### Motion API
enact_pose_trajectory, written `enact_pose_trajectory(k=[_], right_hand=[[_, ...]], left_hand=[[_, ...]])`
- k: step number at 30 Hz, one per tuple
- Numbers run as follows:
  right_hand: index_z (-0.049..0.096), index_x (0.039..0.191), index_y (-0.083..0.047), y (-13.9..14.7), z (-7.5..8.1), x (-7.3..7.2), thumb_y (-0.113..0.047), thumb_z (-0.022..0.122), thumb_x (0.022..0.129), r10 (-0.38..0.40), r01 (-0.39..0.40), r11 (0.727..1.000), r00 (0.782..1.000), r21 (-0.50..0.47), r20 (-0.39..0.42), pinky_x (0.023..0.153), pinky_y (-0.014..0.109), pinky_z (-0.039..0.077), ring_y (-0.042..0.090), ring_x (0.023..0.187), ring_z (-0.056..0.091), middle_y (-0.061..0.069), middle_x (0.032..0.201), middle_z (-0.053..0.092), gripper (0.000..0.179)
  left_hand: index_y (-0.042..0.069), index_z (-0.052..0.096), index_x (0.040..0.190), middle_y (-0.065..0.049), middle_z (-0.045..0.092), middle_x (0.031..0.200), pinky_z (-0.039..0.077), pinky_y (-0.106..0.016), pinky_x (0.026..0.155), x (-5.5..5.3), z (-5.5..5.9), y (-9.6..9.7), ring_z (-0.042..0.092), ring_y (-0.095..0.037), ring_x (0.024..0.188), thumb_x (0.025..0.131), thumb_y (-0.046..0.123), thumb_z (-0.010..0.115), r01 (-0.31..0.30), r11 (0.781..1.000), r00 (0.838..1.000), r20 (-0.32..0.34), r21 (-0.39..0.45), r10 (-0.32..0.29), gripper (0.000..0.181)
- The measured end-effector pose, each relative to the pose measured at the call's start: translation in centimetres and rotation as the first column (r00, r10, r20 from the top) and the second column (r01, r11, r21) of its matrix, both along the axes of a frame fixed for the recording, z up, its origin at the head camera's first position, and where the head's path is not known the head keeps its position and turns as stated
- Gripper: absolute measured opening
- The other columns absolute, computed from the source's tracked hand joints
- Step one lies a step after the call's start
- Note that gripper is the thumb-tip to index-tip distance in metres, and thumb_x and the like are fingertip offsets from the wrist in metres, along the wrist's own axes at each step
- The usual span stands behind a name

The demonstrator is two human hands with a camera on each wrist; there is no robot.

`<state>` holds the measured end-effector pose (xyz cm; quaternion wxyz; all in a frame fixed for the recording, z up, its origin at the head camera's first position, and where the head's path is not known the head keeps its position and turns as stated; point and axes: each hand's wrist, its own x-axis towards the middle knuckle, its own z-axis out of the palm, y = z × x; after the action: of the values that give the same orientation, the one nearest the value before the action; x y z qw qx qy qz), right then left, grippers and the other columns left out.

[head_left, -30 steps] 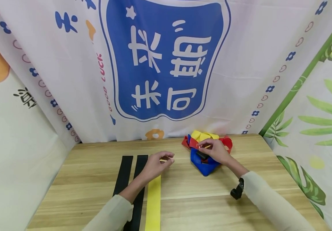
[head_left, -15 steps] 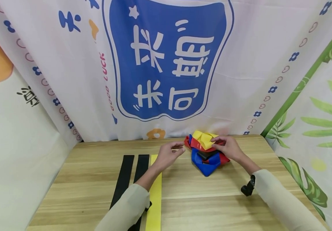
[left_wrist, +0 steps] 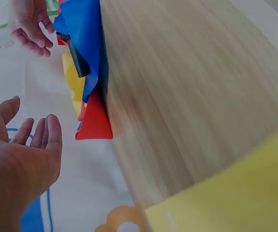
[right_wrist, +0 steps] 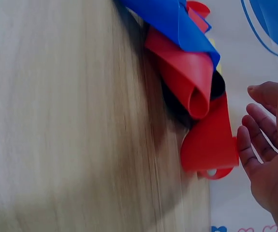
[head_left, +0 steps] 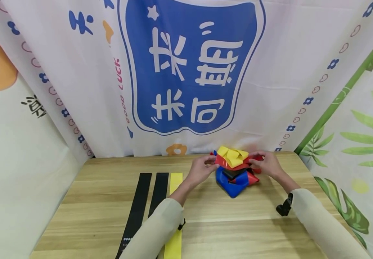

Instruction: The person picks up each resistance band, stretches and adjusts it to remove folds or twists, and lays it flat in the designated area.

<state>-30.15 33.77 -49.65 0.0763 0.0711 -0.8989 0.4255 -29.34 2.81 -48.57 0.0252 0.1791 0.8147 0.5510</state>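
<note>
Pile of resistance bands (head_left: 236,169) (yellow, red, black, blue) at the table's far edge, a hand on each side. Left hand (head_left: 202,168) at the pile's left, forearm reaching diagonally up to it; thumb and fingers parted, pinching nothing. Head view overlaps its fingertips with the pile's red edge; contact can't be told. Right hand (head_left: 267,165) at the pile's right, wrist bent inward, fingers slightly bent, thumb apart; in the right wrist view the fingers are at or just beside a red loop, touch unclear. Cream sleeves (head_left: 326,216) on both arms, black wrist device (head_left: 284,208) at the right cuff.

Wood-grain table (head_left: 232,230) under the pile. Left of the pile, two black bands (head_left: 140,201) and a yellow band (head_left: 173,246) lie flat, side by side, partly under the left arm. Behind the pile, white printed curtain (head_left: 270,90); beyond it rightward, leaf-print cloth (head_left: 368,172).
</note>
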Motion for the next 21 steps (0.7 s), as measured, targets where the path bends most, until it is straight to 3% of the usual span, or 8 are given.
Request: enact_pose_trajectory(k=[5,10,14,17,21], right_hand=[[0.076,0.118,0.006,0.9,-0.1,-0.2,-0.004,0.078,0.095,-0.019,0.019,1.0,0.999,0.007,-0.028,0.075,0.012,0.053,0.039,0.107,0.067,0.026,0.121,0.074,0.025],[0.074,0.12,0.007,1.6,0.0,-0.5,-0.004,0.078,0.096,-0.06,0.06,0.998,0.998,0.014,-0.017,0.075,0.014,0.055,0.042,0.111,0.066,0.027,0.124,0.072,0.027],[0.075,0.121,0.006,1.9,0.0,-0.8,-0.004,0.078,0.096,-0.092,0.093,0.994,0.996,0.053,-0.012,0.093,0.036,0.057,0.043,0.118,0.064,0.026,0.127,0.071,0.027],[0.073,0.124,0.006,2.1,-0.1,-0.9,-0.005,0.077,0.096,-0.109,0.108,0.992,0.994,0.067,0.011,0.102,0.055,0.051,0.046,0.122,0.061,0.027,0.128,0.07,0.031],[0.07,0.13,0.006,2.4,-0.5,-1.0,-0.006,0.076,0.096,-0.137,0.133,0.988,0.989,0.078,0.053,0.105,0.061,0.048,0.047,0.124,0.058,0.029,0.129,0.069,0.036]], left_hand=[[0.001,0.065,0.142,-0.02,0.07,0.135,0.062,-0.032,0.092,-0.3,-0.1,0.7,0.068,-0.031,0.118,0.1,0.012,0.075,-0.013,1.0,0.998,0.061,-0.01,0.014,0.044],[0.001,0.063,0.144,-0.019,0.07,0.133,0.061,-0.03,0.09,-0.7,-0.2,1.2,0.067,-0.028,0.115,0.101,0.013,0.073,-0.025,0.999,0.996,0.084,-0.021,0.027,0.046],[-0.002,0.06,0.146,-0.02,0.069,0.136,0.06,-0.029,0.091,-0.9,-0.6,1.5,0.065,-0.03,0.116,0.101,0.013,0.073,-0.032,0.999,0.995,0.097,-0.035,0.035,0.048],[-0.004,0.059,0.146,-0.02,0.068,0.137,0.06,-0.031,0.094,-1.1,-1.0,1.7,0.064,-0.034,0.12,0.102,0.012,0.072,-0.038,0.998,0.993,0.106,-0.05,0.044,0.049],[-0.004,0.059,0.146,-0.019,0.067,0.138,0.059,-0.033,0.098,-1.2,-1.5,2.0,0.064,-0.032,0.12,0.102,0.011,0.072,-0.05,0.996,0.993,0.106,-0.075,0.058,0.048]])
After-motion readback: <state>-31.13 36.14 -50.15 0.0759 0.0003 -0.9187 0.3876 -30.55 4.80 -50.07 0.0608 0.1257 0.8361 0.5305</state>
